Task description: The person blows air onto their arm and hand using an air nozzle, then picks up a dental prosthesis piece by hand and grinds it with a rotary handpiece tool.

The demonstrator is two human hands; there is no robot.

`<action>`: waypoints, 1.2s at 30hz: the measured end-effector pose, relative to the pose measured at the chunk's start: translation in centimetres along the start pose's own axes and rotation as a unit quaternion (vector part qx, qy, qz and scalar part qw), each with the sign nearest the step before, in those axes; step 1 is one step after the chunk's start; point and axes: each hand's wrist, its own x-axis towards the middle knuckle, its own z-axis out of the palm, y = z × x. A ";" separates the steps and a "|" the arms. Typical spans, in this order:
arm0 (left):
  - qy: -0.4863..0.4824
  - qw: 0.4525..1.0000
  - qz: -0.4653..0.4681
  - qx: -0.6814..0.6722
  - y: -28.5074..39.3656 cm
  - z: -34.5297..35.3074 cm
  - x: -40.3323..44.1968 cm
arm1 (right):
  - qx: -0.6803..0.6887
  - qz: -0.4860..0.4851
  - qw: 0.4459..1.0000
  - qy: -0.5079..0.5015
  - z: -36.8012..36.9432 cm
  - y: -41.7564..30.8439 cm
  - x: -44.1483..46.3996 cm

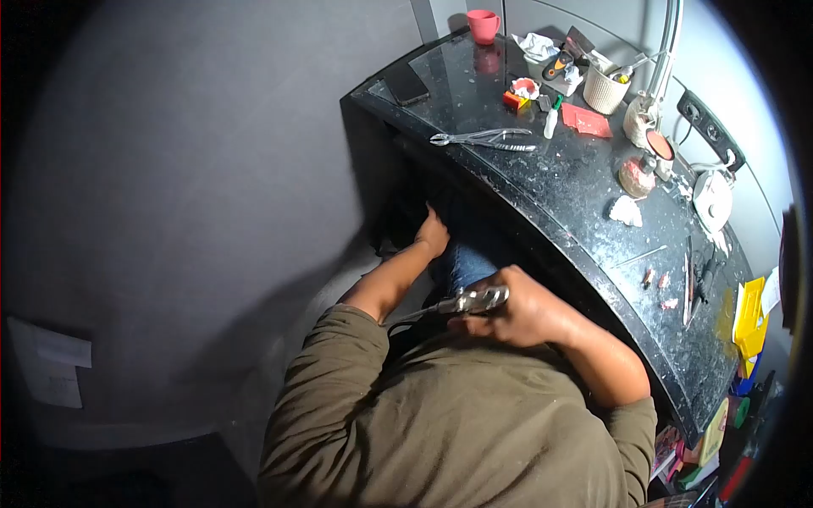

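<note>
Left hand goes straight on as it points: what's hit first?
Probably the front edge of the desk, though the left hand may be low enough to pass beneath; depth is unclear.

And there's the table [576, 178], black, curved, specked with white, sweeping ahead of the right hand [527, 309] and round to its right. Nearest the grip, a thin rod [639, 257] lies to the right; beyond it, pinkish crumbs [649, 277], then slim tools [688, 284] side by side. Ahead and right of the grip sits a white lump [625, 212]. Further ahead, metal pliers [483, 138] by the edge, a small bottle [552, 120], pink sheets [586, 120]! Far ahead and left, a phone [406, 87]; farthest from the grip, a red cup [483, 27].
</note>
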 end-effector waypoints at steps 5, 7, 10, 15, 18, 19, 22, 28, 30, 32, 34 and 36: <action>-0.077 0.994 0.062 0.051 -1.4 -2.5 -0.4 | 0.162 -0.001 0.986 -0.028 1.0 0.2 0.1; -0.117 0.987 0.098 0.044 1.1 -1.6 -2.1 | -0.092 -0.017 0.993 0.067 0.6 0.2 1.3; -0.039 0.992 0.102 0.068 0.7 0.2 -0.3 | -0.142 -0.082 0.980 0.116 1.0 -0.1 0.7; -0.071 0.995 0.002 -0.065 -1.5 -1.7 -2.1 | -0.199 0.182 0.963 0.017 -0.5 2.1 0.2; -0.136 0.933 -0.095 -0.319 -3.5 -2.6 -3.2 | -0.168 0.211 0.958 0.095 -1.9 4.0 -4.2; -0.084 0.952 -0.055 -0.289 -3.6 -3.9 -5.2 | -0.125 0.193 0.966 0.115 -2.5 4.1 -6.3; -0.026 0.942 0.060 -0.328 -5.1 -12.7 -10.3 | -0.025 0.118 0.968 0.221 -3.5 4.2 -12.2; 0.377 0.634 0.445 -0.508 2.6 -34.5 -13.5 | -0.241 0.020 0.831 0.501 -3.2 1.5 -21.6; 0.394 0.556 0.553 -0.478 7.6 -38.8 -12.3 | -0.291 0.081 0.797 0.523 -2.2 -0.9 -23.3; 0.297 0.465 0.616 -0.562 12.2 -41.9 -13.0 | -0.328 0.131 0.754 0.554 -0.5 -3.6 -25.6; 0.194 0.403 0.661 -0.602 16.0 -44.5 -13.2 | -0.423 0.269 0.695 0.515 1.9 -6.5 -29.1; 0.038 0.357 0.658 -0.662 17.4 -45.8 -15.3 | -0.427 0.378 0.656 0.494 4.6 -7.3 -33.0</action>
